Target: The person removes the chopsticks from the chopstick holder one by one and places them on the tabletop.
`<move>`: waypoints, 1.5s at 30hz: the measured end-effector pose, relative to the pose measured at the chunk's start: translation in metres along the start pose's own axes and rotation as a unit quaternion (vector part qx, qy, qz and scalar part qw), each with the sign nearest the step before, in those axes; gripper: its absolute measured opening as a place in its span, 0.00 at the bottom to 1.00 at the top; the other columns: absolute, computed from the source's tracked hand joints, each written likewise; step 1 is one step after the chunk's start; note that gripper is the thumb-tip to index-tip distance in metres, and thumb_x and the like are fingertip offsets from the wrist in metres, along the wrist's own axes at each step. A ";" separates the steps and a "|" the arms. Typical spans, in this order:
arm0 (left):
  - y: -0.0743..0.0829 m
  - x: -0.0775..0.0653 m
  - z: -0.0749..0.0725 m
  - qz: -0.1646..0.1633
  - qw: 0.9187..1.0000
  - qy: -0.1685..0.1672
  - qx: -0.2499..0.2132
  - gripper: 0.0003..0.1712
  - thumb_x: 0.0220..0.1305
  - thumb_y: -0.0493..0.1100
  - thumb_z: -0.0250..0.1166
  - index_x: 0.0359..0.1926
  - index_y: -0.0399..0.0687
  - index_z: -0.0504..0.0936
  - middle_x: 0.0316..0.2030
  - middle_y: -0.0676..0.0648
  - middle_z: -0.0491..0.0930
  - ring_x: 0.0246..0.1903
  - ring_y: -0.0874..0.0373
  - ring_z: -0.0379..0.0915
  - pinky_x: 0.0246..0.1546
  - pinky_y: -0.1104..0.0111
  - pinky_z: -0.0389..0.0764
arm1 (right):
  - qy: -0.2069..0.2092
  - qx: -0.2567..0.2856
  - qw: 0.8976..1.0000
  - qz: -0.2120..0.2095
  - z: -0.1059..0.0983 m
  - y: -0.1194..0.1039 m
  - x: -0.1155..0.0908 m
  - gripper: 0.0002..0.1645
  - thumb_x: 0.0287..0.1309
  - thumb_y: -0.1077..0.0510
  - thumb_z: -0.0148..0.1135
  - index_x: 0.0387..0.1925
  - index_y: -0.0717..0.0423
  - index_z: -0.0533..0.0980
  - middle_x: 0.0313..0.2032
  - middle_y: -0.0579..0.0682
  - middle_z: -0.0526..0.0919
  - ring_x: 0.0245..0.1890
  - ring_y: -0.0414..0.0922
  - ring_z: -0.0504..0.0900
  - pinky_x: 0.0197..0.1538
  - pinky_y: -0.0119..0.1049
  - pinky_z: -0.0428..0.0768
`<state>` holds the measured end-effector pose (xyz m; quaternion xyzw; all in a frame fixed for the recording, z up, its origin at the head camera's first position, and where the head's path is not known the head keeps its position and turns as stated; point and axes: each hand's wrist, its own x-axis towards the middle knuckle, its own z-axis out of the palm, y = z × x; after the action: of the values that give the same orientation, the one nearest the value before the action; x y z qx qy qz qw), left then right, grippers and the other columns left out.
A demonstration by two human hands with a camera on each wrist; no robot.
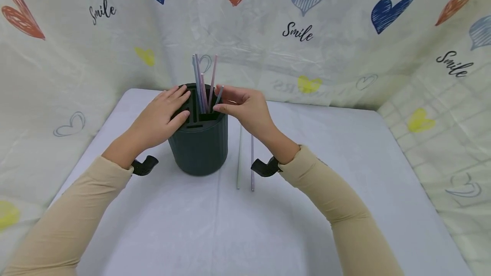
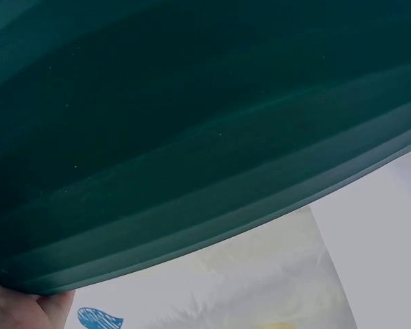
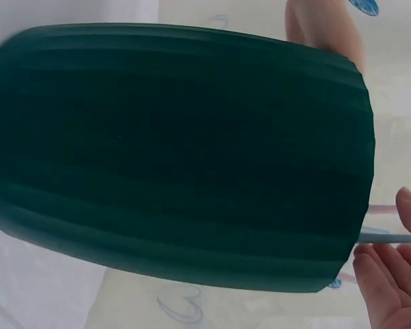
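A dark green ribbed holder (image 1: 198, 150) stands upright on the table, its top cut with slots and an open compartment. My left hand (image 1: 157, 118) rests on its rim at the left, fingers spread over the top. Several slim pastel sticks (image 1: 199, 82) stand in the compartment, leaning slightly. At the right rim, my right hand (image 1: 247, 107) pinches a thin blue stick (image 3: 390, 238) between thumb and fingers, its lower part down inside the holder. In the left wrist view the holder's wall (image 2: 205, 144) fills most of the picture.
Two more thin sticks lie on the white-covered table just right of the holder, one pale green (image 1: 239, 161) and one purple (image 1: 252, 165). A patterned cloth (image 1: 249, 41) with hearts hangs behind the table and along its sides.
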<state>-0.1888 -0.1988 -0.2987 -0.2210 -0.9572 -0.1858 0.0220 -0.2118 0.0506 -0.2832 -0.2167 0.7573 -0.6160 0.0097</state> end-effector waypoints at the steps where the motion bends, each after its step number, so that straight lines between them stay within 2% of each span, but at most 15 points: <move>1: 0.000 0.000 0.000 -0.001 1.000 0.001 0.000 0.35 0.78 0.52 0.44 0.77 0.39 0.53 0.79 0.40 0.48 0.79 0.43 0.37 0.80 0.48 0.40 | -0.005 -0.003 1.000 -0.003 0.002 -0.001 0.000 0.26 0.54 0.63 0.73 0.56 0.60 0.81 0.57 0.55 0.84 0.58 0.43 0.83 0.56 0.35 0.84; 5: -0.001 0.000 0.000 0.001 1.000 0.005 -0.002 0.35 0.78 0.52 0.44 0.77 0.39 0.54 0.78 0.40 0.48 0.79 0.42 0.38 0.79 0.47 0.41 | -0.006 -0.005 1.000 -0.001 0.006 -0.002 0.001 0.22 0.56 0.63 0.71 0.55 0.60 0.82 0.53 0.55 0.86 0.57 0.43 0.84 0.55 0.35 0.85; 10: -0.001 0.000 0.001 -0.001 1.000 0.006 0.000 0.35 0.78 0.52 0.45 0.77 0.39 0.54 0.78 0.40 0.49 0.79 0.42 0.38 0.79 0.47 0.41 | 0.023 0.024 0.999 -0.002 0.006 0.000 0.004 0.16 0.58 0.64 0.69 0.49 0.61 0.85 0.45 0.57 0.89 0.49 0.43 0.88 0.54 0.35 0.85; 14: -0.002 0.000 0.001 0.001 1.000 0.008 -0.003 0.35 0.78 0.52 0.45 0.77 0.39 0.54 0.78 0.40 0.49 0.79 0.42 0.38 0.79 0.47 0.41 | 0.050 0.041 0.997 -0.032 0.003 -0.009 0.005 0.14 0.58 0.65 0.69 0.47 0.63 0.85 0.42 0.57 0.90 0.47 0.42 0.88 0.55 0.36 0.85; 18: 0.000 -0.001 -0.001 0.007 1.000 0.008 -0.005 0.34 0.78 0.52 0.44 0.77 0.39 0.54 0.78 0.39 0.49 0.79 0.41 0.39 0.79 0.47 0.42 | 0.074 0.068 0.992 -0.077 -0.003 -0.026 0.004 0.14 0.56 0.67 0.70 0.46 0.66 0.85 0.39 0.54 0.91 0.44 0.43 0.89 0.56 0.38 0.85; 23: 0.001 -0.002 -0.002 0.008 1.000 0.009 -0.005 0.34 0.78 0.52 0.44 0.77 0.40 0.54 0.78 0.39 0.49 0.79 0.41 0.39 0.79 0.47 0.42 | 0.100 0.107 0.979 -0.143 -0.010 -0.051 0.000 0.15 0.55 0.70 0.69 0.46 0.71 0.83 0.35 0.47 0.91 0.42 0.42 0.90 0.57 0.41 0.84; 27: -0.001 -0.002 -0.001 0.009 1.000 0.009 -0.004 0.34 0.78 0.52 0.44 0.77 0.39 0.54 0.78 0.39 0.49 0.79 0.41 0.39 0.79 0.47 0.42 | 0.109 0.148 0.962 -0.204 -0.014 -0.067 -0.002 0.17 0.53 0.76 0.66 0.47 0.79 0.80 0.33 0.43 0.91 0.40 0.43 0.90 0.55 0.44 0.85; 30: -0.002 -0.001 0.001 0.010 1.000 0.009 -0.003 0.34 0.78 0.52 0.44 0.77 0.39 0.54 0.78 0.39 0.49 0.79 0.41 0.39 0.79 0.47 0.42 | 0.124 0.175 0.949 -0.232 -0.019 -0.077 -0.003 0.18 0.52 0.79 0.65 0.47 0.82 0.78 0.32 0.44 0.91 0.38 0.44 0.91 0.52 0.45 0.86; 35: -0.003 -0.001 0.000 0.011 1.000 -0.003 0.015 0.34 0.79 0.52 0.43 0.77 0.39 0.53 0.78 0.39 0.48 0.79 0.42 0.38 0.79 0.48 0.41 | 0.182 0.222 0.929 -0.233 -0.038 -0.093 -0.006 0.16 0.51 0.80 0.65 0.45 0.80 0.80 0.31 0.54 0.90 0.35 0.50 0.91 0.45 0.41 0.88; 40: 0.000 -0.001 -0.002 0.015 0.999 -0.012 0.034 0.34 0.79 0.52 0.41 0.77 0.38 0.52 0.78 0.39 0.48 0.79 0.42 0.38 0.80 0.49 0.40 | 0.225 0.286 0.908 -0.208 -0.068 -0.099 -0.011 0.17 0.47 0.80 0.68 0.43 0.77 0.82 0.31 0.62 0.89 0.32 0.54 0.90 0.42 0.41 0.88; 42: 0.002 -0.001 -0.003 0.015 0.999 -0.011 0.041 0.34 0.79 0.52 0.41 0.77 0.38 0.53 0.78 0.38 0.48 0.79 0.41 0.39 0.80 0.49 0.40 | 0.222 0.303 0.907 -0.192 -0.079 -0.097 -0.012 0.18 0.45 0.79 0.70 0.43 0.76 0.83 0.30 0.63 0.89 0.31 0.55 0.90 0.41 0.42 0.87; 45: 0.003 -0.001 -0.002 0.012 0.998 -0.007 0.053 0.34 0.79 0.51 0.41 0.77 0.37 0.54 0.78 0.38 0.49 0.79 0.42 0.39 0.80 0.49 0.41 | 0.215 0.299 0.913 -0.176 -0.092 -0.087 -0.012 0.18 0.44 0.78 0.71 0.42 0.76 0.83 0.30 0.63 0.89 0.31 0.54 0.90 0.41 0.42 0.87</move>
<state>-0.1869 -0.1976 -0.2955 -0.2321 -0.9632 -0.1325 0.0288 -0.1993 0.1275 -0.1830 -0.1953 0.4716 -0.8369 -0.1977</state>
